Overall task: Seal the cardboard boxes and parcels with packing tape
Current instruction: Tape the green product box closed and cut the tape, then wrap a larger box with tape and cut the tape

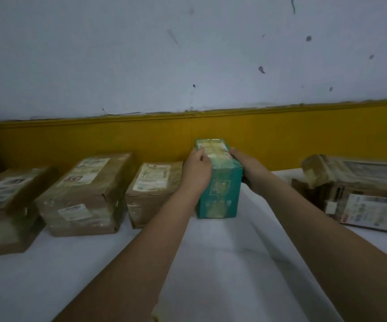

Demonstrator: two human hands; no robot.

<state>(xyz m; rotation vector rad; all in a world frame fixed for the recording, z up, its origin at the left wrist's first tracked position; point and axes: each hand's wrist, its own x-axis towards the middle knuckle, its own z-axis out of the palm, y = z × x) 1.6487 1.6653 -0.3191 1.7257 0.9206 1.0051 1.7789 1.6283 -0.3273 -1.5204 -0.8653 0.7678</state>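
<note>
Cardboard boxes [85, 194] stand in a row along the far left of the white-covered table [211, 263], three brown ones side by side, glossy as if already taped. At the far right lies a pile of parcels [360, 194], labelled and blurred, cut off by the edge of the view. Between the two groups a teal box [220, 189] stands upright on the table, close to the yellow band [71, 140] of the wall and just beside the third brown box.

The left hand [196, 173] grips its upper left edge, fingers curled over the top. The right hand [248, 168] clasps the upper right side in the same way.

The teal box looks stiff and fairly light. Its shiny film may be slippery, so holding it by two opposite sides seems the sound choice.

No roll of tape is in view. Whether the top seam is closed cannot be told, since the fingers and the blur hide it, and the labels are unreadable.
</note>
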